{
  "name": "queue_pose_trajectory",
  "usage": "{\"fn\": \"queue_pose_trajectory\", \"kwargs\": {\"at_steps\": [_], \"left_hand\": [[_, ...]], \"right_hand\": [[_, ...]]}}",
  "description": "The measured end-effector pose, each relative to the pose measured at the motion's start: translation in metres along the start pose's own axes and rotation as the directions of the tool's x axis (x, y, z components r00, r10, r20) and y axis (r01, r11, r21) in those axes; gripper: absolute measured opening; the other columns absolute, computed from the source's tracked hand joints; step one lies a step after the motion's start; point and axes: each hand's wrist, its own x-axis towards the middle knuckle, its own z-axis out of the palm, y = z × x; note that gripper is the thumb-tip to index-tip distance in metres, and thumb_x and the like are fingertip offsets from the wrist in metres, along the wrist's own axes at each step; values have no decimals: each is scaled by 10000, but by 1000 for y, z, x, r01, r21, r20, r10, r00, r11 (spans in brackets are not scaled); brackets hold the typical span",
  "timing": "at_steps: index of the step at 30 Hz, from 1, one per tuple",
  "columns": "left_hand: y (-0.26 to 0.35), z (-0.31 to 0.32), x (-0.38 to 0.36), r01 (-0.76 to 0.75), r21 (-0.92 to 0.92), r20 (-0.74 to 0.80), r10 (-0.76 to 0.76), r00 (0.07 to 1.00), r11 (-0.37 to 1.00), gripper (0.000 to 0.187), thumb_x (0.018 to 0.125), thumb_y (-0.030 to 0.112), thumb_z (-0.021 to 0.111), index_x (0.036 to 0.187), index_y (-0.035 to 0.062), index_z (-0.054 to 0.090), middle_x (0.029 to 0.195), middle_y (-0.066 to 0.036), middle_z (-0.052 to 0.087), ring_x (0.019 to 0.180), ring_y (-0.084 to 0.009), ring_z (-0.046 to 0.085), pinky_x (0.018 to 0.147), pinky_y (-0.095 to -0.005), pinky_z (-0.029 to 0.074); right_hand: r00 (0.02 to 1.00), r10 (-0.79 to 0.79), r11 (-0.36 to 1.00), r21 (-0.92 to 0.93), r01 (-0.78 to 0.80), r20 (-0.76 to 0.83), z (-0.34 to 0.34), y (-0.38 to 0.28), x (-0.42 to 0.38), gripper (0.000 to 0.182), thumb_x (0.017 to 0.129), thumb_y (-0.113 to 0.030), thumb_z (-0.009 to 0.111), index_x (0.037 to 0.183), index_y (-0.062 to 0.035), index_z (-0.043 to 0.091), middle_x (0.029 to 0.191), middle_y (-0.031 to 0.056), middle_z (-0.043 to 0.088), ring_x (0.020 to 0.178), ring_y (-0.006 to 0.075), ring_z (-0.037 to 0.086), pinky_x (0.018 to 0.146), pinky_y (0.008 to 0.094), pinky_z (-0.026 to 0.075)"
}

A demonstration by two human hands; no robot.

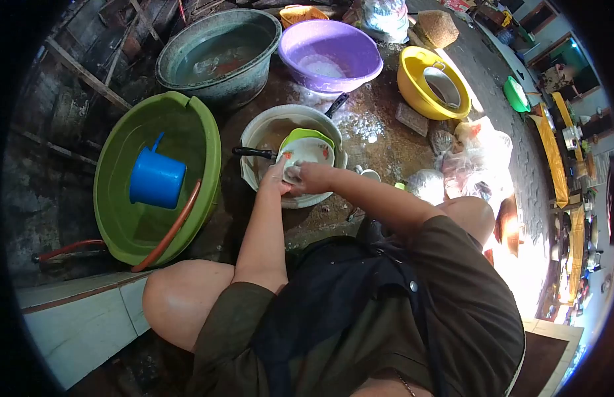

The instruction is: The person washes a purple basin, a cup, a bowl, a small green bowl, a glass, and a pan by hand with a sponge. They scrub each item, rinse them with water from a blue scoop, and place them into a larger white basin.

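The left hand [275,180] grips the edge of a white flowered bowl [310,151], with red flowers on it. The right hand [312,177] is curled against the bowl's near side; I cannot tell if it holds something small too. The bowl is tilted over the white basin [307,200]. A lime green bowl [305,134] shows just behind it, in the same basin. Two black handles, a left one [254,153] and a far one [336,106], stick out over the basin's rim.

Left of the white basin is a big green tub [154,119] with a blue dipper [158,180] in it and a reddish hose [171,235] over its edge. Behind the white basin are a dark tub [250,86] with water and a purple basin [330,81]. Far to the right of it is a yellow basin [413,69], with a brick [411,119] near that. Just right of the white basin is a white mug [369,174], and past it sit plastic bags [475,165].
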Motion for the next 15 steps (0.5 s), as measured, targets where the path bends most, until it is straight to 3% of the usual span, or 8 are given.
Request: {"fn": "queue_pose_trajectory", "kwargs": {"at_steps": [4,6,7,8,10,12,14,15], "left_hand": [[20,23,-32,16,-9,107,-15,994,1000,473,894,450,497,1197,86,477,1149,-160,525,1004,-326,560,760,-563,492],[32,30,-46,69,-101,247,-42,968,993,547,879,521,466,1261,132,441,1249,-101,468,1138,-348,462,888,-611,402],[32,44,-56,9,69,79,-14,997,998,580,891,546,410,1319,154,395,1295,-70,443,1180,-353,423,965,-626,312],[26,41,-49,7,72,78,-12,997,997,580,891,546,410,1319,154,395,1295,-70,443,1180,-353,423,965,-626,312],[6,21,-18,-33,-210,304,97,948,977,502,924,487,379,1298,158,437,1308,-53,455,1195,-304,427,978,-551,335],[4,26,-18,-26,-342,402,171,899,940,467,941,458,364,1288,160,458,1315,-44,461,1202,-280,429,985,-514,346],[11,49,-39,-247,-368,226,344,911,896,464,929,448,407,1218,100,514,1249,-72,520,1144,-238,489,960,-440,400],[15,53,-38,-306,-343,132,369,920,888,448,932,432,410,1184,85,536,1190,-62,565,1081,-246,537,907,-438,443]], "right_hand": [[990,132,969,-218,-119,47,-53,-22,-16,361,751,-322,613,969,-34,611,1026,199,617,822,362,619,694,427,507],[965,214,977,54,-208,-152,-66,-18,-9,342,737,-305,638,961,-47,636,939,150,654,765,311,639,679,404,505],[964,213,977,55,-207,-156,-78,-20,-12,342,737,-305,638,961,-47,636,939,150,654,765,311,639,679,404,505],[935,221,917,387,-102,-277,-91,-19,-20,390,742,-360,650,977,-49,646,906,132,658,738,271,635,674,390,503],[885,262,752,657,63,-385,-99,-12,-26,438,747,-415,663,992,-52,655,873,114,661,712,231,631,670,376,500],[741,631,257,963,78,-228,-88,9,-23,429,730,-329,715,1031,-35,633,856,97,651,727,194,617,664,339,498],[584,784,211,975,70,-211,-69,21,-17,353,746,-235,717,1010,-22,619,852,128,651,722,214,622,636,338,494],[361,819,467,884,34,-446,-58,17,-18,318,741,-228,709,964,-25,607,848,130,641,745,251,619,664,357,486]]}}
